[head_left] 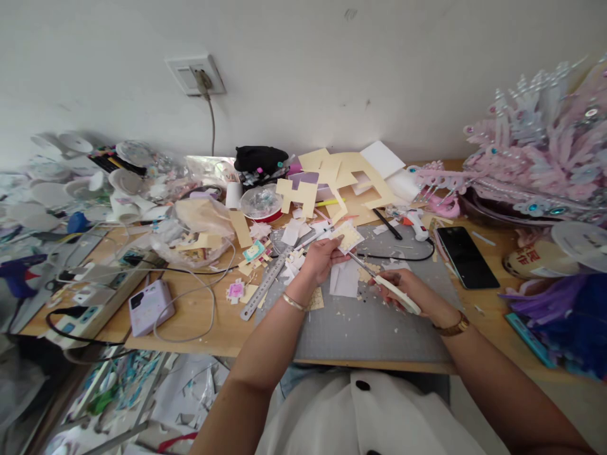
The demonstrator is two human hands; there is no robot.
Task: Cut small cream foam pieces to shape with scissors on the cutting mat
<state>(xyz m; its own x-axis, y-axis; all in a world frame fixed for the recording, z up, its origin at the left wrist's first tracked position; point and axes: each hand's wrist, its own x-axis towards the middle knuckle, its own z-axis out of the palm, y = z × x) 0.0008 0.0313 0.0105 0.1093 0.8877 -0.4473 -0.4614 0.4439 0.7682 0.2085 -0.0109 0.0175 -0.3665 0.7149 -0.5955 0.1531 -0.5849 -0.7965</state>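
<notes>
My left hand (322, 258) pinches a small pale-yellow card (348, 237) with white edges and a pattern of small marks, above the grey cutting mat (379, 335). My right hand (403, 289) is closed around a tool with white handles and slim metal blades, which looks like a pair of scissors (397, 294). Its tip meets the lower edge of the card. Beneath the hands lie a white paper piece (344, 279) and many tiny cream scraps (367, 272). A metal ruler (266, 282) lies left of my left hand.
Cut yellow card sheets (332, 167) pile up at the back. A glue gun (417, 225), a black phone (467, 257) and a lidded cup (531, 256) stand right. A power strip (102, 297) and lilac device (150, 308) with cables lie left. Pink beaded headpieces (535, 158) fill the far right.
</notes>
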